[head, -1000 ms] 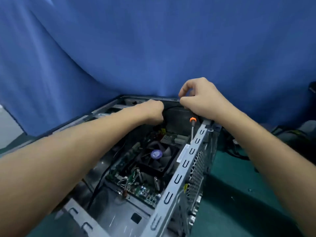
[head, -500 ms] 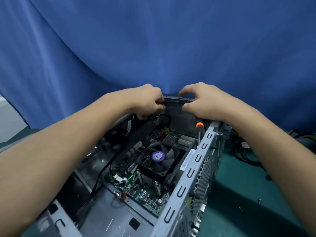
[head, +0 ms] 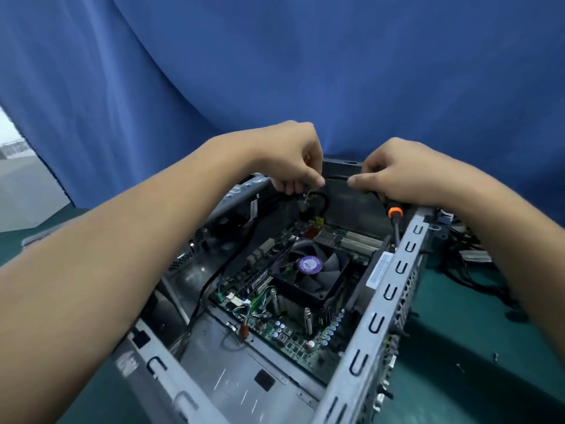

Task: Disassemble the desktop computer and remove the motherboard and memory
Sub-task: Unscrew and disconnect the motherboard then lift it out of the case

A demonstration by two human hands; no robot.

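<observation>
The open grey computer case (head: 385,304) lies on the green table. Inside it sits the green motherboard (head: 293,335) with a black cooler fan (head: 310,266) bearing a purple label, and a memory stick (head: 256,283) left of the fan. My left hand (head: 293,157) is at the case's far end, fingers curled, pinching a black cable (head: 321,198) with a small connector. My right hand (head: 397,172) grips a screwdriver (head: 395,217) with an orange collar, its shaft pointing down along the right case wall; the thumb reaches toward the left hand.
A blue curtain (head: 275,71) hangs right behind the case. Loose black cables (head: 477,261) lie on the green table (head: 477,347) to the right, with small screws (head: 496,357) near the front right. A long black cable (head: 201,298) runs along the case's left interior.
The view has tilted down and come closer. My left hand rose from inside the case to its far rim and now pinches the cable. My right hand stayed at the rim with the screwdriver.
</observation>
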